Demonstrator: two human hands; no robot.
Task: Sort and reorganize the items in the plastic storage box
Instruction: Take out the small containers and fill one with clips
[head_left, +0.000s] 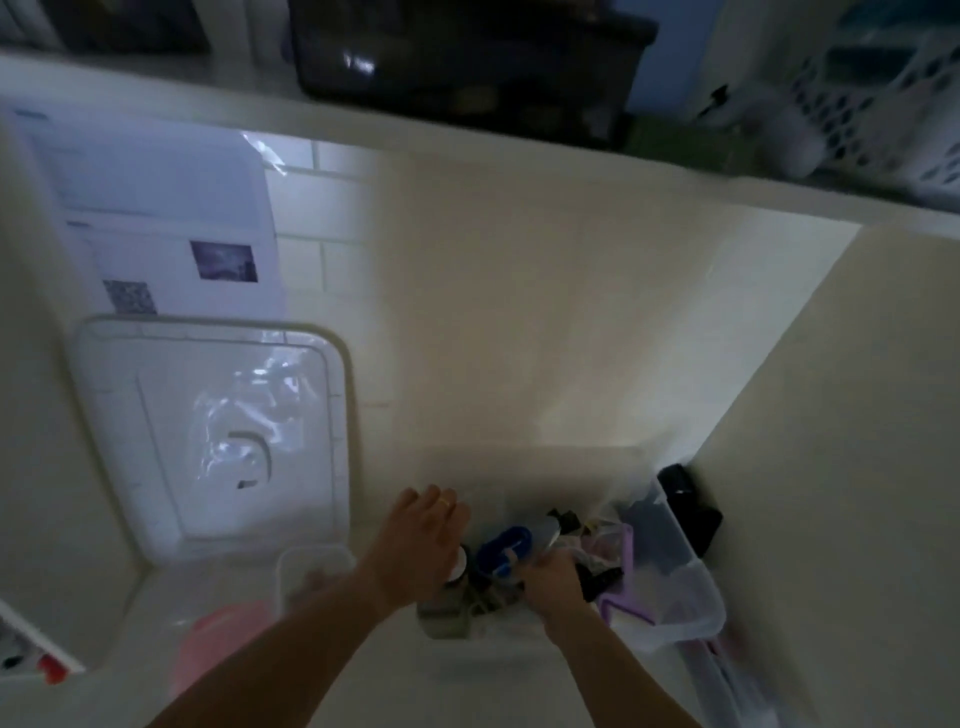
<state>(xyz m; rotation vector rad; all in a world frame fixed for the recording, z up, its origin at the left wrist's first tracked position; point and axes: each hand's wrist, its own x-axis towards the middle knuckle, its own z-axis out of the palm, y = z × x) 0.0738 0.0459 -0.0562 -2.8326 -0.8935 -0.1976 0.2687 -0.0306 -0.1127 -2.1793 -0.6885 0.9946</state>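
While the left hand (423, 540) lay flat with straight fingers over the near left edge of the plastic storage box (691, 597), which sat by the right wall of the counter (519, 312), the right hand (553, 579) was down among the jumbled contents, and whether it gripped anything could not be told through the blur. A blue item (506, 548), a purple piece (626, 566) and dark oddments lay tangled together, so lifting one would probably have dragged its neighbours out over the rim. The lid (208, 436) rested apart at the left.
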